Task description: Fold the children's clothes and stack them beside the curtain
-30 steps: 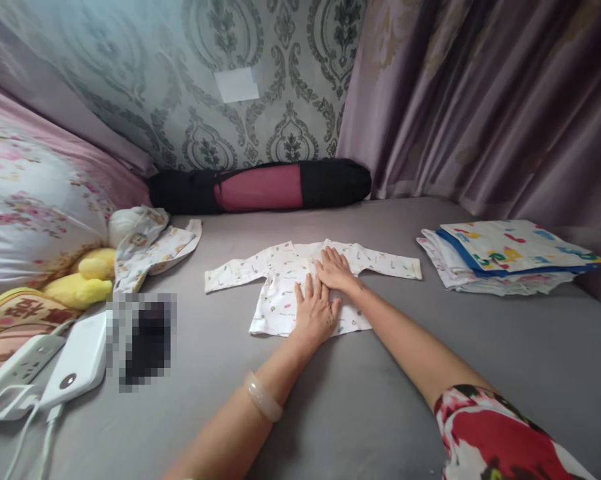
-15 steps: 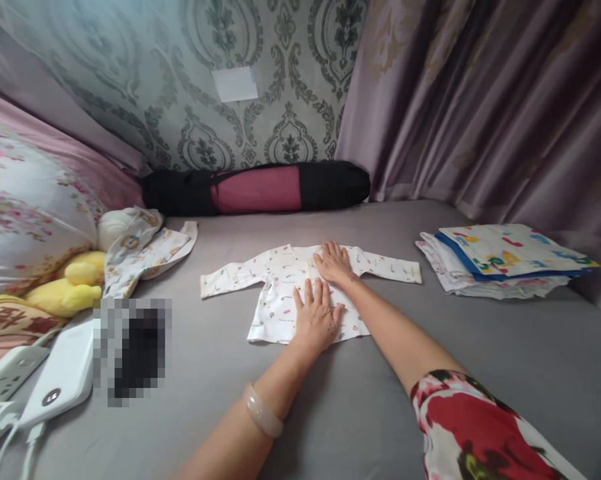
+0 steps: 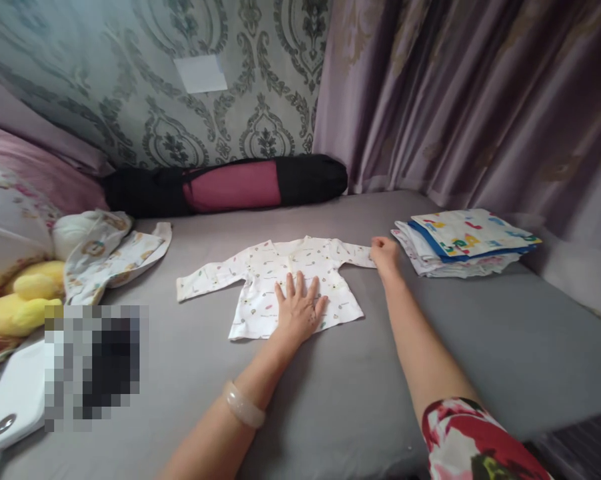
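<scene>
A small white baby shirt (image 3: 265,280) with a scattered print lies spread on the grey bed sheet (image 3: 200,373), its sleeves stretched out to both sides. My left hand (image 3: 300,308) rests flat on the shirt's lower front, fingers spread. At the cuff of the right-hand sleeve, my right hand (image 3: 384,257) is closed, its fingers pinching the end of that sleeve and covering the cuff. The left-hand sleeve lies untouched.
A stack of folded clothes (image 3: 473,243) sits to the right. Along the wall lies a long black and maroon bag (image 3: 230,185). On the left are another printed garment (image 3: 98,257), a yellow plush toy (image 3: 25,300), a white power bank (image 3: 18,393) and a blurred-out dark patch.
My right hand has moved right, from lying flat on the shirt's upper chest to the sleeve's cuff, and its fingers have closed. My left hand stays on the shirt. The view has shifted right.
</scene>
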A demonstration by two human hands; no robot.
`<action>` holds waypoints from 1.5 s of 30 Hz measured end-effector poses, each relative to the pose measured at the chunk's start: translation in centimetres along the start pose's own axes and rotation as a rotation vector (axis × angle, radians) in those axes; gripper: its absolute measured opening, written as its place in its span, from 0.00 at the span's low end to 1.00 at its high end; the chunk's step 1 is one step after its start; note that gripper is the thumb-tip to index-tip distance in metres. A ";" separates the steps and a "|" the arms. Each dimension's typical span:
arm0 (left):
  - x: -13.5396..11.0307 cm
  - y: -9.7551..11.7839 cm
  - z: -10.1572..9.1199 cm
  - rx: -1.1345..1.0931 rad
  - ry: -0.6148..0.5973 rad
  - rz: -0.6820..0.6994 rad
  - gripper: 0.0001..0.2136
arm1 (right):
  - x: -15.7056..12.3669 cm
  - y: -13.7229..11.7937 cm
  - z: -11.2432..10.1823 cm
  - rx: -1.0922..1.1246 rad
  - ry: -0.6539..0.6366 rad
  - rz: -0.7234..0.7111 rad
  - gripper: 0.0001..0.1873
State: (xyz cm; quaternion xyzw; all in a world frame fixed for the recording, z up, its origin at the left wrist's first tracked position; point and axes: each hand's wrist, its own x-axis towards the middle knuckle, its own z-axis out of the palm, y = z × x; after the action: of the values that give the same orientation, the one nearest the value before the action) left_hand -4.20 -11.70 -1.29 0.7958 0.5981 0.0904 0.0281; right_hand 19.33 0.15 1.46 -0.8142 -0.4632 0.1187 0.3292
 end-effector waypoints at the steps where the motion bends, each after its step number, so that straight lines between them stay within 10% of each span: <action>1: 0.0 0.0 0.0 0.005 -0.005 0.002 0.28 | -0.1 0.7 -0.4 -0.037 0.033 0.049 0.20; 13: 1.0 0.3 -1.5 0.004 0.007 0.068 0.24 | -2.6 2.3 0.1 -0.355 0.226 0.066 0.22; 27: 12.5 -0.6 1.7 -0.289 0.028 0.328 0.19 | -0.4 2.7 -0.4 -0.217 0.140 0.184 0.23; 33: 12.6 -0.2 1.4 -0.179 -0.122 0.232 0.23 | 0.4 2.0 -0.3 0.362 0.228 0.055 0.14; 38: 12.7 0.0 0.9 -0.164 -0.190 0.194 0.26 | 0.9 1.3 -0.1 1.211 0.039 0.344 0.09; 45: 13.5 -0.6 0.6 -0.090 -0.198 0.230 0.32 | 0.9 0.6 -0.7 1.591 -0.159 0.481 0.08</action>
State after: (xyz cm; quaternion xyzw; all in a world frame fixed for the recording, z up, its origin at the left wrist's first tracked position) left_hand -1.07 1.42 -0.50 0.8621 0.4926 0.0408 0.1118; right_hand 20.61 0.38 1.71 -0.4044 -0.0766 0.5346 0.7381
